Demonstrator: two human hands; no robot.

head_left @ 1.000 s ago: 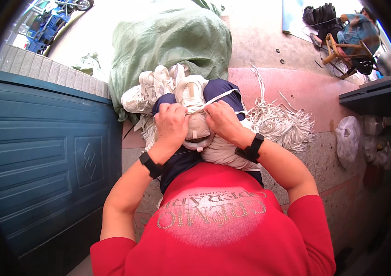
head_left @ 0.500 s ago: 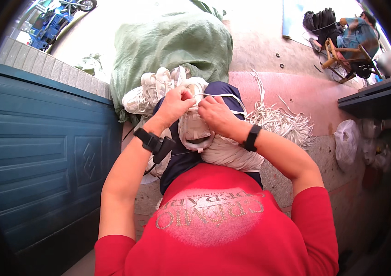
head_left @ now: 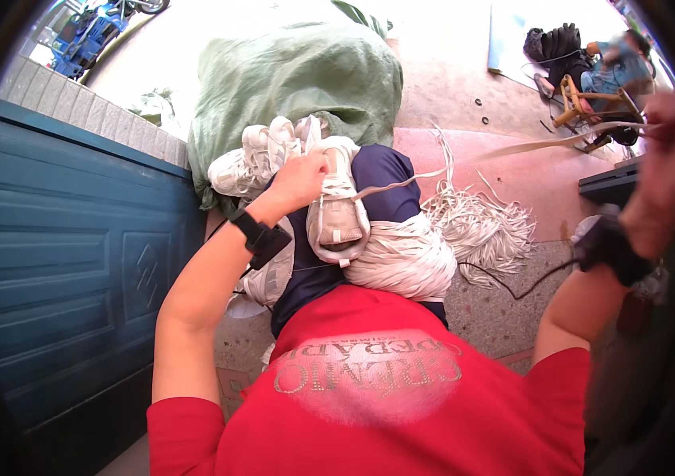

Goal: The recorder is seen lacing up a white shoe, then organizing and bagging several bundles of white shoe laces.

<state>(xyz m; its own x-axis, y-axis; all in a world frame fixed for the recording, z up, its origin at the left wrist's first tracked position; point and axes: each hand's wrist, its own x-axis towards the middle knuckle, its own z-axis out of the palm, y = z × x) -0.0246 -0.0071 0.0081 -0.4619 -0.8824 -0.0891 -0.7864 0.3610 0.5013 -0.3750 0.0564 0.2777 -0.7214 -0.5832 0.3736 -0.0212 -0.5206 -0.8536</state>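
A white sneaker (head_left: 337, 210) rests on my lap, heel toward me, laces partly threaded through its upper. My left hand (head_left: 301, 181) is closed on the shoe's left side near the lacing. Far out to the right, my right hand (head_left: 665, 147) is raised and smeared by motion, closed on a white shoelace (head_left: 559, 144) that trails back toward the shoe. A thick bundle of white laces (head_left: 402, 260) lies over my right thigh. More white sneakers (head_left: 262, 151) are heaped beyond my left hand, and another shoe (head_left: 274, 274) sits by my left thigh.
A big green sack (head_left: 298, 75) stands ahead. Loose white laces (head_left: 484, 226) lie piled on the floor at right. A blue panelled door (head_left: 83, 230) runs along my left. Far right, a person (head_left: 619, 67) is near a wooden chair (head_left: 579, 103). A dark cable (head_left: 520, 289) crosses the floor.
My right hand has swung from the shoe far out to the right, drawing a lace with it. My left hand has stayed at the shoe, shifting slightly.
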